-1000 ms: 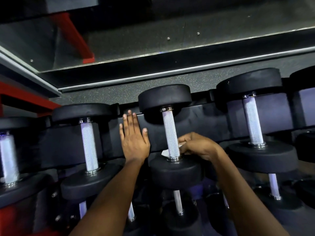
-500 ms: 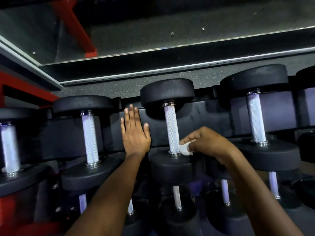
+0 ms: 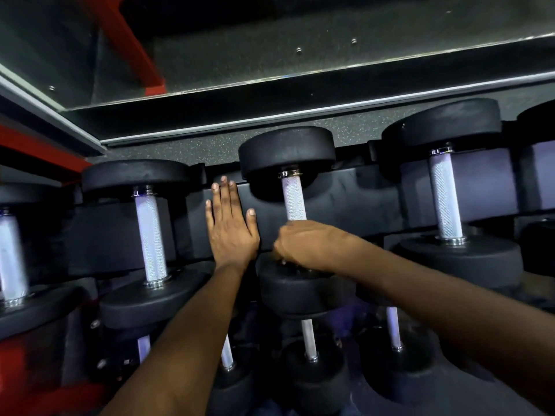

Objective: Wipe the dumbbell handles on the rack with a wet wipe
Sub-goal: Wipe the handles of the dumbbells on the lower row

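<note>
The middle dumbbell handle [image 3: 293, 199] lies on the top tier of the rack [image 3: 354, 202], running away from the viewer between a far black weight head [image 3: 286, 151] and a near weight head [image 3: 295, 291]. The right hand [image 3: 306, 243] is curled around the near end of this handle, knuckles up, just above the near head. The wet wipe is not visible; it cannot be told whether it sits inside the fist. Beyond the grip, the knurled handle is bare up to the chrome collar [image 3: 289, 174] at the far head, which marks the far limit of free travel. On the near side, the fist is almost against the near head, with little room left.

To the left of the grip, the left hand [image 3: 231, 226] rests flat on the rack's black saddle, fingers straight and together, thumb spread toward the handle, fingertips reaching the saddle's far edge. It holds nothing. A narrow strip of saddle separates its thumb from the gripped handle.

Further left of the grip sits another dumbbell with its handle [image 3: 150, 238] exposed along its whole length. To the right, well apart, a third handle [image 3: 444, 195] is likewise exposed. Below the grip, lower-tier dumbbells [image 3: 309, 334] show, partly hidden by both forearms. Beyond the rack runs a speckled floor [image 3: 210, 148], then a mirror [image 3: 270, 49] edged by a metal frame.
</note>
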Demonstrator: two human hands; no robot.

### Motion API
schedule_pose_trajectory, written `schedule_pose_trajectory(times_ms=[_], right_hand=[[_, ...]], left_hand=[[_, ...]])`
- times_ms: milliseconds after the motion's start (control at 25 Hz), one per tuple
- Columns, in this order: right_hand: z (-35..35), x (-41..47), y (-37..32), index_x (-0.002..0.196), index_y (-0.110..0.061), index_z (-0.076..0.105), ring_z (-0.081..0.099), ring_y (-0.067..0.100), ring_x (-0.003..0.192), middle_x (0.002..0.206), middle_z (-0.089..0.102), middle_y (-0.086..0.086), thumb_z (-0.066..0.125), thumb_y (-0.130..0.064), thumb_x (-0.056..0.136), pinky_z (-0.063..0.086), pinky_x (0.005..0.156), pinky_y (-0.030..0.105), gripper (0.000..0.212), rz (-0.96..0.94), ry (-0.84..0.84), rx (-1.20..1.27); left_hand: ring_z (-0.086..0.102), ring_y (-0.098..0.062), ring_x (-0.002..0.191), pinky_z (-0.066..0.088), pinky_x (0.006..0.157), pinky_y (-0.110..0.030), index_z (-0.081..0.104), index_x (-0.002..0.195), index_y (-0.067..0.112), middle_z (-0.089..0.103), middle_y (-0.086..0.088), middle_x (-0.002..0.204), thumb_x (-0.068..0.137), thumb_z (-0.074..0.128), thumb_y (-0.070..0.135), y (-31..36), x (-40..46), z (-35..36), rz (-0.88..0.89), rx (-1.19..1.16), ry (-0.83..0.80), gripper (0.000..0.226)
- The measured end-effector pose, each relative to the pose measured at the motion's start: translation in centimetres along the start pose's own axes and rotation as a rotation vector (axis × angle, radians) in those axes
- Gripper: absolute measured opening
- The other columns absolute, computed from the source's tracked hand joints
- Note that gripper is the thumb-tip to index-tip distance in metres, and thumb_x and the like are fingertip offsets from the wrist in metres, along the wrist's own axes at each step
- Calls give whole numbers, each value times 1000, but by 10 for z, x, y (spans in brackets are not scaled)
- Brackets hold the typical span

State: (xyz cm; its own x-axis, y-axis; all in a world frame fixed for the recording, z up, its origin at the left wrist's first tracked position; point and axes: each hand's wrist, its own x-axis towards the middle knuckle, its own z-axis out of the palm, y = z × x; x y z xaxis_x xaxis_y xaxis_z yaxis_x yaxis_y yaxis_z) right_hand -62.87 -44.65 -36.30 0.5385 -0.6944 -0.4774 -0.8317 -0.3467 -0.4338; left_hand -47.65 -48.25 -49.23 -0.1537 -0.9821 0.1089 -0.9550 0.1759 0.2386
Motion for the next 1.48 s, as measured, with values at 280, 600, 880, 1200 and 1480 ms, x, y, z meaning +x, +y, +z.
schedule_pose_trajectory(times_ms=[280, 600, 880, 1200, 1480], right_hand=[[26, -35, 32, 91, -24, 68, 52, 10, 90, 92, 62, -8, 55, -24, 83, 48, 74, 31, 15, -150, 147, 133], [42, -45, 65, 105, -12, 72, 58, -2, 95, 110, 70, 2, 58, 3, 82, 36, 78, 0, 30, 455, 476, 705], [45, -30, 60, 103, -2, 68, 57, 11, 80, 95, 68, 10, 49, 14, 79, 43, 70, 17, 34, 392, 93, 1173], [39, -32, 62, 99, 0, 67, 54, 10, 80, 88, 66, 6, 60, 2, 84, 40, 76, 22, 17, 326, 22, 1075], [38, -34, 32, 84, -11, 74, 64, 16, 78, 84, 72, 10, 75, -13, 73, 45, 71, 24, 11, 558, 293, 813]], left_hand=[[8, -24, 150, -6, 120, -33, 19, 153, 4, 13, -10, 162, 96, 26, 33, 1, -1, 0, -2, 1, 5, 64], [8, -24, 150, -5, 120, -34, 20, 152, 3, 14, -10, 162, 96, 27, 33, 1, 0, 1, 1, 36, 3, 63], [11, -25, 149, -2, 120, -35, 23, 151, 2, 17, -12, 161, 96, 28, 32, 1, 1, 2, 5, 39, 12, 63], [11, -25, 149, -1, 120, -37, 22, 151, 2, 16, -12, 161, 96, 28, 32, 1, 0, 2, 5, 47, 13, 63], [11, -25, 149, -1, 120, -36, 21, 152, 2, 16, -12, 161, 95, 28, 32, 1, 1, 2, 2, 44, 14, 64]])
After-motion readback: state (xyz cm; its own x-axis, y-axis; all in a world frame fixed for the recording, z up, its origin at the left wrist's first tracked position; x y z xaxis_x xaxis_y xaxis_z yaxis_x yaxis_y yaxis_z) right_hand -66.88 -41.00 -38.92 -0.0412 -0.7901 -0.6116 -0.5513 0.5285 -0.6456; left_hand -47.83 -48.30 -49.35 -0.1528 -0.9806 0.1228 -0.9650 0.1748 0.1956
